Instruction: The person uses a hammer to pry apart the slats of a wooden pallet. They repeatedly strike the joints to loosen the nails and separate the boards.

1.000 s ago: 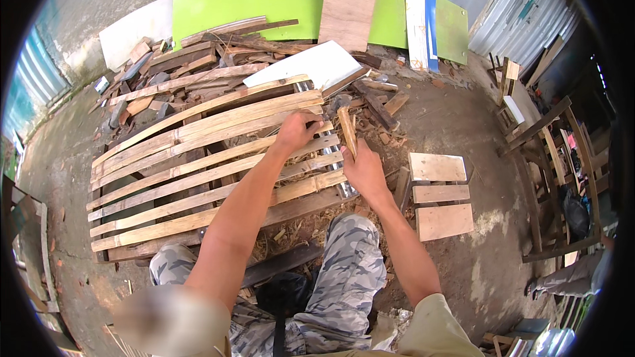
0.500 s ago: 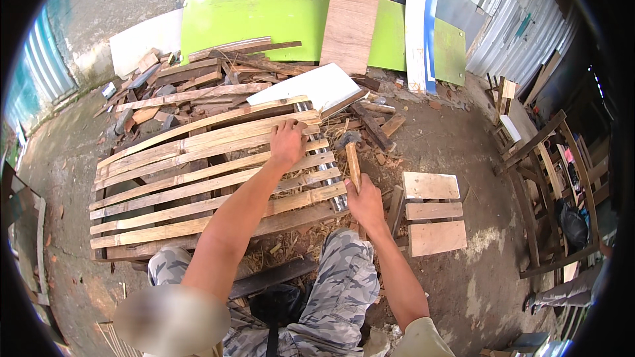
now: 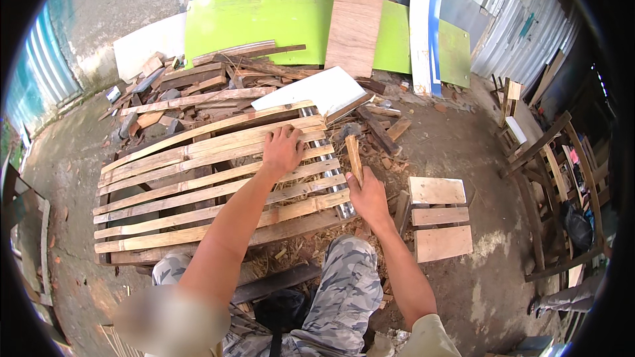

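Head view: right hand [image 3: 368, 197] grips hammer [image 3: 354, 157], hammer's head indistinct; left hand [image 3: 283, 150] over slats [image 3: 225, 142], cannot tell if gripping.

The person's left hand [image 3: 283, 150] rests on the far wooden slats [image 3: 211, 147] near their right ends, its fingers bent. Just right of the slats, the right hand [image 3: 368, 195] grips a hammer [image 3: 354, 157] by its wooden handle. The slats lie in a row, with gaps, across a darker wooden frame [image 3: 284, 229]. Farther right, three short boards [image 3: 440, 216] lie on the ground. Beyond the slats are a white board [image 3: 311, 96] and a scrap-wood heap [image 3: 198, 81]; green panels [image 3: 261, 23] stand at the far side.
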{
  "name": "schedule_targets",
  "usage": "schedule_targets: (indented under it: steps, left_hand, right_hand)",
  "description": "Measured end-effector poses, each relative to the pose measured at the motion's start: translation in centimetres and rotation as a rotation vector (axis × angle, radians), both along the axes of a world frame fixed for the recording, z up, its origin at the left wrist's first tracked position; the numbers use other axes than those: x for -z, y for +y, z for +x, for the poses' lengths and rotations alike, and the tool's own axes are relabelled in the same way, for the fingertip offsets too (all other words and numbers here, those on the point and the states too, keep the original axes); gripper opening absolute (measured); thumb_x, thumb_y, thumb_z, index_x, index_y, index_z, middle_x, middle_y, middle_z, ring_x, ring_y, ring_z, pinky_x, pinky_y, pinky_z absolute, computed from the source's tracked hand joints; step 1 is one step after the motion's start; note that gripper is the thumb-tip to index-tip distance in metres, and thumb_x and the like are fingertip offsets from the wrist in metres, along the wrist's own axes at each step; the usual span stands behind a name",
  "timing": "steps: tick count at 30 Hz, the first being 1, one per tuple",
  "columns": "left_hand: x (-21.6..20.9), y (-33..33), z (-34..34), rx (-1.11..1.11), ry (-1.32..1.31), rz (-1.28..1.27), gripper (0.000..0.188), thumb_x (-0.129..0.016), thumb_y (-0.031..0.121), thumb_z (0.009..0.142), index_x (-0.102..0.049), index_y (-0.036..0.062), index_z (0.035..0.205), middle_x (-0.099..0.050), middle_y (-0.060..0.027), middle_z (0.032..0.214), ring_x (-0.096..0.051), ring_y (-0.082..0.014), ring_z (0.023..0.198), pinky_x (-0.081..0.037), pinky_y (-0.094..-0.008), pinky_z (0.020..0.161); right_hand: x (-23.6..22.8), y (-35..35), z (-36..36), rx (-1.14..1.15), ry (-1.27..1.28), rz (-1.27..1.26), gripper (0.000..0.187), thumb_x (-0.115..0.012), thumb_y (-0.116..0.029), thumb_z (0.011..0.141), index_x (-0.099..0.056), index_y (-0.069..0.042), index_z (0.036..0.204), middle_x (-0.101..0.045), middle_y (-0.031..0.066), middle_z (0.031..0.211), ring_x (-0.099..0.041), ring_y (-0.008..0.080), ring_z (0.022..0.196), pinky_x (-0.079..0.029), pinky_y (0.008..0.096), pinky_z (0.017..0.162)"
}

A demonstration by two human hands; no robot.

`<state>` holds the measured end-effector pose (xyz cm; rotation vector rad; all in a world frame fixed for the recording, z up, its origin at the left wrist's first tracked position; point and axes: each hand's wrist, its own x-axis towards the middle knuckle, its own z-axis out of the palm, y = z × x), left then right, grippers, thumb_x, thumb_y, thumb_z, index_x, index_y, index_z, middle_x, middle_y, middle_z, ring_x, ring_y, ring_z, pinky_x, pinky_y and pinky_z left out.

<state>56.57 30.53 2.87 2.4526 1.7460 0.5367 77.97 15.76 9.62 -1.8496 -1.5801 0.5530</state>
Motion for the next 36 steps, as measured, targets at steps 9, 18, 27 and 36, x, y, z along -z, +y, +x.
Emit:
schedule_targets:
  steps: [9, 18, 27, 36]
  left_hand:
    - [1.3, -0.1, 0.3, -0.056, -0.018, 0.114, 0.045, -0.049, 0.035, 0.099, -0.05, 0.0143, 0.139, -0.042, -0.0135, 0.149, -0.028, -0.0302, 0.147, -0.015, -0.0569, 0.121]
    - [0.8, -0.1, 0.6, -0.01, -0.072, 0.089, 0.042, -0.053, 0.031, 0.098, -0.054, 0.0133, 0.135, -0.045, -0.0123, 0.146, -0.034, -0.0289, 0.144, -0.019, -0.0561, 0.12]
    - [0.8, 0.7, -1.0, 0.171, -0.521, 0.178, 0.019, -0.066, 0.023, 0.093, -0.073, 0.0069, 0.102, -0.068, -0.011, 0.118, -0.055, -0.031, 0.122, -0.037, -0.0454, 0.109]
    - [0.1, -6.0, -1.7, 0.116, -0.35, 0.223, 0.017, -0.072, 0.02, 0.088, -0.074, 0.0077, 0.1, -0.072, -0.0088, 0.11, -0.062, -0.0304, 0.109, -0.047, -0.045, 0.097]
  right_hand:
    - [-2.6, 2.4, -1.3, -0.048, -0.018, 0.082, 0.032, -0.058, -0.028, 0.101, -0.053, 0.003, 0.107, -0.064, 0.0322, 0.08, -0.062, 0.053, 0.08, -0.047, 0.0554, 0.069]
    - [3.1, 1.3, 0.5, 0.04, 0.0, 0.004, 0.034, -0.059, -0.03, 0.101, -0.054, 0.003, 0.104, -0.064, 0.0314, 0.079, -0.064, 0.0513, 0.081, -0.048, 0.0539, 0.069]
    - [6.1, -2.0, -0.4, 0.13, -0.002, 0.096, 0.033, -0.072, -0.023, 0.092, -0.052, 0.003, 0.099, -0.063, 0.0274, 0.085, -0.062, 0.0481, 0.084, -0.048, 0.0519, 0.074]
    - [6.4, -2.1, -0.2, 0.135, 0.023, 0.072, 0.038, -0.076, -0.023, 0.089, -0.055, 0.006, 0.102, -0.066, 0.0285, 0.091, -0.064, 0.0479, 0.088, -0.049, 0.0497, 0.077]
